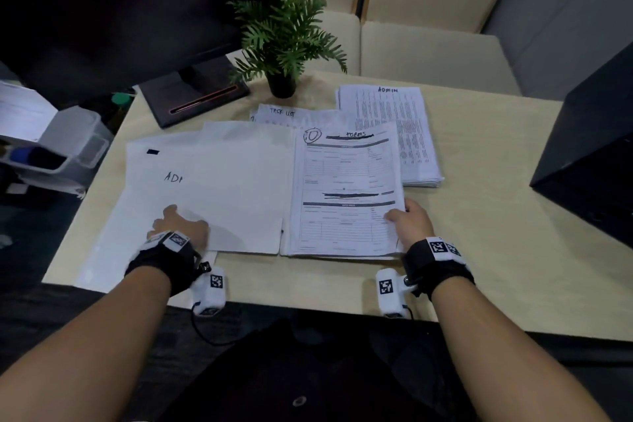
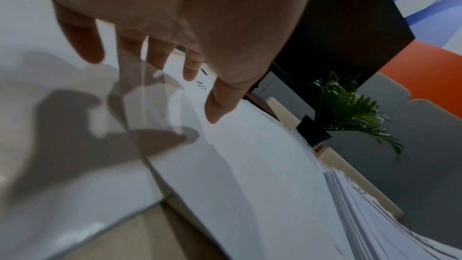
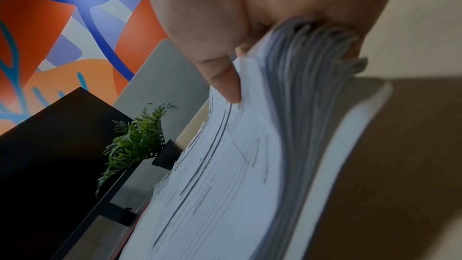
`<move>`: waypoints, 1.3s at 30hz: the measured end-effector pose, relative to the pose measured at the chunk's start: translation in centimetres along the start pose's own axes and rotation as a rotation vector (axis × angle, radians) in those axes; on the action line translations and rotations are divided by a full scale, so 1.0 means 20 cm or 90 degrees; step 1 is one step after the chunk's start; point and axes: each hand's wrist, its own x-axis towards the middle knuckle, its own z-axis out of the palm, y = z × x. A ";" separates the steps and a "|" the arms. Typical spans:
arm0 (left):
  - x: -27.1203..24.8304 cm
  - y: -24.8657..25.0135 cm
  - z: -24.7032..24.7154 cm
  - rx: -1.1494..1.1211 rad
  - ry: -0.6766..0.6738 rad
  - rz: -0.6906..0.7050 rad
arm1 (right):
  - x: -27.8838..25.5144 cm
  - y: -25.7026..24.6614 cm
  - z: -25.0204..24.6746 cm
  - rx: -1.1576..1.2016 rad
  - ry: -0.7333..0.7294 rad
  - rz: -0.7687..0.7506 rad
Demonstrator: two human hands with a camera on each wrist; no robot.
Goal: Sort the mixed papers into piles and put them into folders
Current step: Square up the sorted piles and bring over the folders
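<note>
The stack, likely floppy, is pinched edgewise by the right hand; the left hand is spread over the folder.

Bench: pale beige. Folder: white, black handwriting. Forms: white, with grey bars, black ruled lines and black scribbles. Plant: green; pot: black. Monitor: black, reddish strip on base. Wall: orange, blue and grey swirls. Wristbands: black, with white tags bearing black square codes.
</note>
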 end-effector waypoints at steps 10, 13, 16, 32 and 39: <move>-0.36 0.16 -0.25 -0.512 -0.017 0.303 | 0.00 -0.01 -0.01 -0.008 0.015 0.001; -0.56 0.29 -0.25 -0.548 -0.174 0.460 | -0.02 -0.01 0.00 -0.009 0.016 0.005; -0.65 0.42 -0.12 -0.494 -0.277 0.519 | -0.04 -0.02 0.00 0.011 0.020 -0.003; -0.48 0.51 0.49 0.116 -0.180 0.393 | -0.06 0.02 -0.04 0.020 -0.132 -0.029; -0.45 0.50 0.45 -0.027 -0.142 0.334 | -0.12 -0.04 -0.08 0.078 -0.084 -0.100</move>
